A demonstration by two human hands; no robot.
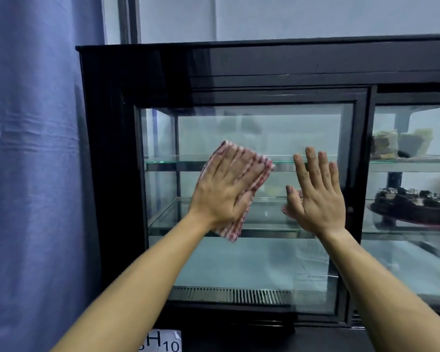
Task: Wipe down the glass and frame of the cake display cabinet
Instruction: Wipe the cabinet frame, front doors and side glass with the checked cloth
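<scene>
Two hands flat on the cabinet glass

Both your hands are raised against the left glass door (252,133) of the cabinet (148,64). Your left hand (226,189) lies flat, fingers straight and spread, pressing a red-and-white checked cloth (259,171) against the pane. The cloth sits directly under that palm and fingers: its upper edge shows past your fingertips, at the level of the upper glass shelf (173,162), and its lower corner hangs out below the heel of the hand, near your wrist. You are not gripping it; the straight fingers pin it to the glass.

Your right hand (315,196) is just beside the cloth, to its right, apart from it. It is released too, fingers straight and pointing up, thumb out to the left, palm toward the pane and holding nothing. A faint reflection of the hand shows in the glass by the thumb.

Behind the right-hand pane, cake slices (401,143) stand on the upper shelf and a dark cake (417,201) sits on a stand below them. A blue curtain (31,161) hangs to the left of the black frame.
</scene>
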